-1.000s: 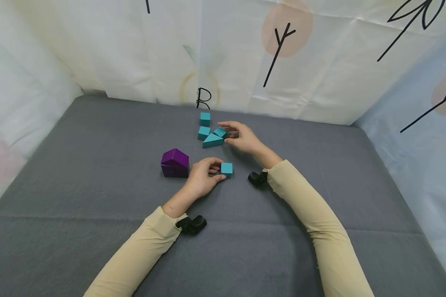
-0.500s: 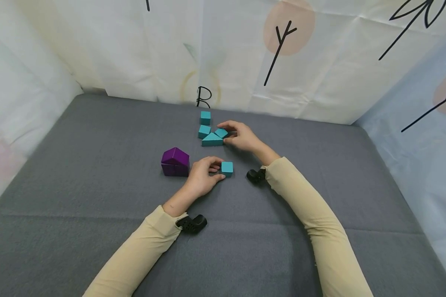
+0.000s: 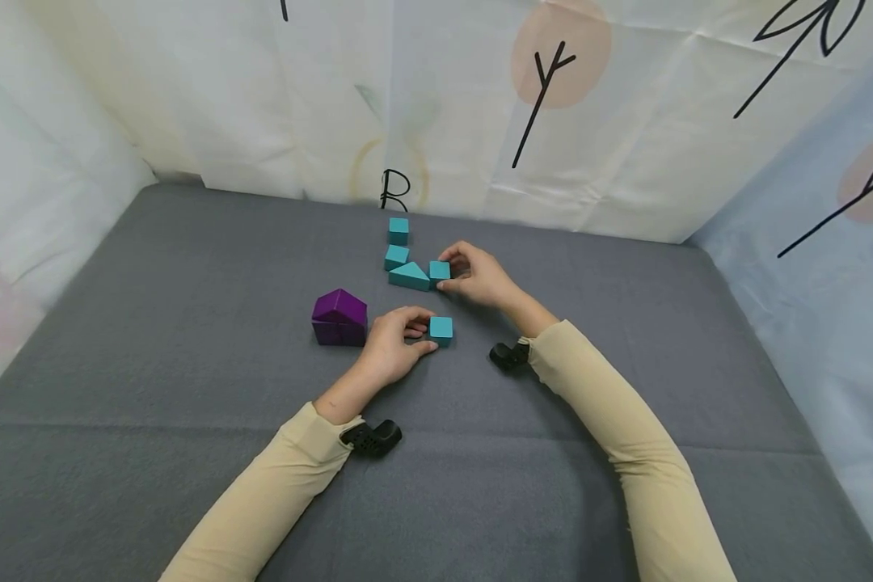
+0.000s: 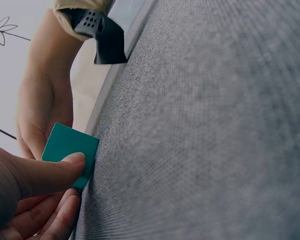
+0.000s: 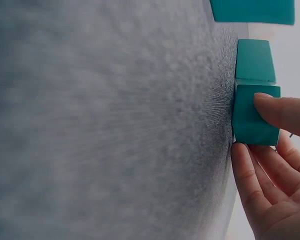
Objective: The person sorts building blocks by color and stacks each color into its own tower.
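Observation:
In the head view, my left hand pinches a teal cube on the grey cloth. The left wrist view shows the thumb pressed across a face of this cube. Farther out, my right hand holds a second teal cube between thumb and fingers. Right against its left side lies a teal triangular block. Behind the triangle, a teal block sits turned a little, and one more teal cube stands beyond it. In the right wrist view, the thumb lies on the held cube.
Left of my left hand stands a purple house-shaped stack of blocks, its peaked top on a lower layer. Grey cloth covers the table. White printed curtains hang along the back and sides, close behind the farthest cube.
The cube in my right hand has turned square and come nearer, from behind the triangle to its right end. The triangle has turned slightly. My left hand stays on its cube.

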A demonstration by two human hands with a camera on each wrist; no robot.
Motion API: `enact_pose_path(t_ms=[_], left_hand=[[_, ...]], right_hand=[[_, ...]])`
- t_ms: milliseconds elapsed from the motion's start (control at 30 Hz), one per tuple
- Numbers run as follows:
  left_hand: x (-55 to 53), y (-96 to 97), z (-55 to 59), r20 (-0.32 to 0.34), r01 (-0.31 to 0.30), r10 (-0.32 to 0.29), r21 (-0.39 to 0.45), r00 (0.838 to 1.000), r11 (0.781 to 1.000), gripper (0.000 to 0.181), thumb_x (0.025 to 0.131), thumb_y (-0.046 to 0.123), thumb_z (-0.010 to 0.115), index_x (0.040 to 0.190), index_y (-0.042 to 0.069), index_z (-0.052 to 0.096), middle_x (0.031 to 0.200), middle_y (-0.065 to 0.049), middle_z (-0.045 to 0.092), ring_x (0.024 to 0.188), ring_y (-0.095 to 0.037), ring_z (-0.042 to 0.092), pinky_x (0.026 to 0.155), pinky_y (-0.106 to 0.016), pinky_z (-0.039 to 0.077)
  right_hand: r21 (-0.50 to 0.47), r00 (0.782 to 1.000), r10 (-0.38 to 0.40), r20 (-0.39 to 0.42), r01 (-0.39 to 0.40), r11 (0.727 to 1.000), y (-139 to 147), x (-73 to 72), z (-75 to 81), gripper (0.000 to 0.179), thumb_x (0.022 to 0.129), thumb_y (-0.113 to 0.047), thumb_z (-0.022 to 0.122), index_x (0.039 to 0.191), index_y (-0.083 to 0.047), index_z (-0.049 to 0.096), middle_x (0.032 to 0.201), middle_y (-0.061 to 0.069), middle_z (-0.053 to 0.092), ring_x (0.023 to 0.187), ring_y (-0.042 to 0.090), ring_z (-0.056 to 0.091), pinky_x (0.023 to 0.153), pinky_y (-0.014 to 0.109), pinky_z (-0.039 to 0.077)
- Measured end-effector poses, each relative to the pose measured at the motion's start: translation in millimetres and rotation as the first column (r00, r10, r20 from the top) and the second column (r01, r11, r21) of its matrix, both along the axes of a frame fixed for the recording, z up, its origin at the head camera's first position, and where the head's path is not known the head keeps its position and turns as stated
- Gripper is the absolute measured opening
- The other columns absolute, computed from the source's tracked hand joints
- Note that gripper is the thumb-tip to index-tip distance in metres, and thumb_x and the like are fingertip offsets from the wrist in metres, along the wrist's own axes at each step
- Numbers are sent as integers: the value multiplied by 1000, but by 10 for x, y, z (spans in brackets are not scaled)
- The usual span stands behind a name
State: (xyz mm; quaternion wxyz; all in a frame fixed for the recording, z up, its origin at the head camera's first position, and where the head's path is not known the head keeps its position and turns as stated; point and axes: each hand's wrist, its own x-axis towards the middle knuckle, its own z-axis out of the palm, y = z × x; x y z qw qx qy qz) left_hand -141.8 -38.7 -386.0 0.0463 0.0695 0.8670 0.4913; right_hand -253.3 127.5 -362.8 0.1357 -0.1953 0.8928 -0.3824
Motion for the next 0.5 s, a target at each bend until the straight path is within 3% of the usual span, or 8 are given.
enact_pose_path(t_ms=[500], left_hand=[[4,1,21,8,0,0,6,1000,1000,40,84,3,72,123,1,62,115,-16,63,105,-27,63,91,-34,53]], right_hand=[[-25,1000,2,9,-2,1000,186,255,37,39,87,-10,71,120,-2,53,118,18,60,107,31,61,83,37,55]])
